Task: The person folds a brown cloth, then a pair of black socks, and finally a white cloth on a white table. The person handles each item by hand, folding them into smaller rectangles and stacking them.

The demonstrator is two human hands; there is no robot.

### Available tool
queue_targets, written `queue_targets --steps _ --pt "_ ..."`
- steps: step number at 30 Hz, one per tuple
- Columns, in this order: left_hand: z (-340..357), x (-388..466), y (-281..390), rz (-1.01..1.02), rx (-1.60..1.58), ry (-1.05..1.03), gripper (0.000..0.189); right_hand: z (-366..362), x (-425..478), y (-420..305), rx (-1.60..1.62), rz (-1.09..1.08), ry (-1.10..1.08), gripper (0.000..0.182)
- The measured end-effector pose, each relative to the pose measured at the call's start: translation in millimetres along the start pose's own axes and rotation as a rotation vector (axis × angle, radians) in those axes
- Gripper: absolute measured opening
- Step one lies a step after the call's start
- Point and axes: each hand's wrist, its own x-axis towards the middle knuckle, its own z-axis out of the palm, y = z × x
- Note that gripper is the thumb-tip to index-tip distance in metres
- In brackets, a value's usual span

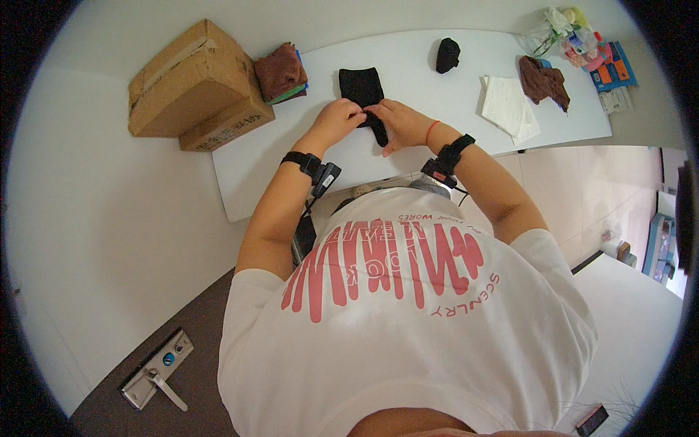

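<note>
A black knitted cloth item, perhaps a sock (361,87), lies on the white table (306,164) in front of me. My left hand (342,119) pinches its near edge between thumb and fingers. Close beside it, my right hand (401,121) holds the same black fabric with thumb and forefinger, the other fingers spread over its right side. A narrow part of the fabric hangs toward me between the hands. Farther back on the table sits a bundled black cloth item (448,55). The fingertips partly hide the gripped fabric.
Cardboard boxes (180,82) and folded cloths (282,74) stand at the left. On the right lie white cloths (508,108), a crumpled brown cloth (544,83), plastic bottles (587,49), a white flower (558,23) and a blue-orange package (614,68). A wall borders the table's back.
</note>
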Motion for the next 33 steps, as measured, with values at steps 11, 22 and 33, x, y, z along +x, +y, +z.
queue_targets --steps 11,22,33 --pt "-1 5 11 -0.200 0.029 -0.016 0.019 17 9 19 -0.025 0.028 0.018 0.057" --pt "4 14 2 -0.217 -0.001 0.028 0.019 21 10 9 0.061 0.183 0.193 0.047" --pt "6 -4 5 -0.271 -0.122 0.139 0.015 23 24 26 0.160 0.288 0.200 0.031"
